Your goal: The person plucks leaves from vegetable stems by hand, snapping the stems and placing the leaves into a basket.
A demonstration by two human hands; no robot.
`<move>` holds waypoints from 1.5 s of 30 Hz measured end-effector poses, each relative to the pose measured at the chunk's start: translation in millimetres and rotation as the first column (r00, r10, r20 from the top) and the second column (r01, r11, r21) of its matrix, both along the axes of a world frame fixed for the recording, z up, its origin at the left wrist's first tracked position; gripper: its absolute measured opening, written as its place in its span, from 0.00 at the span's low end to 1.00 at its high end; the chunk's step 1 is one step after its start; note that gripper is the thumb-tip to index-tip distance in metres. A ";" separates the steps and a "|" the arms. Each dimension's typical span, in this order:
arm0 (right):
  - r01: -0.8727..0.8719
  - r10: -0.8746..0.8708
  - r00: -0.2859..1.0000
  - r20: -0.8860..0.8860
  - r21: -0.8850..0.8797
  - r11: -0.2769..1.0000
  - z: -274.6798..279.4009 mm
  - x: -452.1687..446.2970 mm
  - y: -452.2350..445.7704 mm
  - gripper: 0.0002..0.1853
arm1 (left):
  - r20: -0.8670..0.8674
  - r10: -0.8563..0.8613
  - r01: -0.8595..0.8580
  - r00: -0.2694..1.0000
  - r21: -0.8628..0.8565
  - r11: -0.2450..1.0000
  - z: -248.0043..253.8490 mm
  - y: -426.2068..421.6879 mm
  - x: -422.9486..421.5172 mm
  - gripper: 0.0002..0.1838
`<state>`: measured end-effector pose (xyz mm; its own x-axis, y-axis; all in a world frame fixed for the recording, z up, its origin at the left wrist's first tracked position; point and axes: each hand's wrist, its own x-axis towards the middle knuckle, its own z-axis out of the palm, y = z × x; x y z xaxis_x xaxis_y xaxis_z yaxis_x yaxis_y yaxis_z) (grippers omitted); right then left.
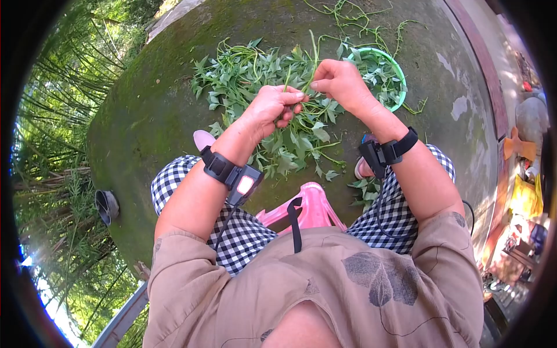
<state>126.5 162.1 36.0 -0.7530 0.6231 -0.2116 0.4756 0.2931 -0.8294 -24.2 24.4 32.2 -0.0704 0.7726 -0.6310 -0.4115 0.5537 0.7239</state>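
Note:
My left hand (pixel 277 108) is closed around a leafy green vine stem (pixel 315 51), whose upper end sticks up between my hands. Thumb and fingers of my right hand (pixel 341 84) pinch that stem close beside the left fingertips. Below and behind both hands, a loose heap of leafy green vines (pixel 241 72) spreads over the ground. To the right of my right hand stands a round green basket (pixel 401 78) with picked leaves inside. Where the stem passes inside my fingers, it is hidden.
Bare vine stems (pixel 362 23) lie tangled beyond the basket. A pink plastic stool (pixel 313 194) shows between my knees, with a few leaves near my right foot. The mossy concrete ground (pixel 156 93) drops off to plants at left, where a dark pot (pixel 107 207) lies.

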 end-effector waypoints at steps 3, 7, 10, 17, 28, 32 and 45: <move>-0.039 0.145 0.985 -0.091 0.704 0.709 3.0 0.8 -2.8 0.07 | -0.050 -0.009 0.009 0.999 0.007 1.000 -1.3 -1.0 -2.3 0.07; -0.253 0.398 0.917 0.017 0.798 0.548 -0.8 3.8 -1.9 0.07 | -0.059 -0.038 0.038 0.998 0.004 0.999 -0.6 -0.9 -2.1 0.07; -0.332 0.358 0.926 0.121 0.713 0.618 -9.2 4.6 -6.0 0.05 | -0.043 -0.014 0.014 0.999 -0.003 1.000 1.5 -1.1 -0.6 0.07; -0.177 0.147 0.984 0.106 0.728 0.662 -2.1 0.4 -28.7 0.07 | -0.048 0.039 -0.034 0.998 0.096 0.995 2.0 -0.6 7.5 0.07; -0.102 -0.263 0.911 0.319 0.790 0.604 6.1 21.0 28.6 0.09 | -0.115 -0.120 0.150 0.986 0.313 0.938 50.2 -15.5 46.6 0.08; 0.056 -0.372 0.900 0.229 0.785 0.617 98.3 104.3 38.0 0.11 | 0.121 0.002 -0.040 0.993 0.307 0.951 20.0 -11.7 13.5 0.08; 0.258 -0.563 0.762 0.320 0.647 0.717 158.4 321.3 -63.1 0.11 | 0.198 0.098 -0.157 0.975 0.310 0.938 34.2 -32.1 28.0 0.07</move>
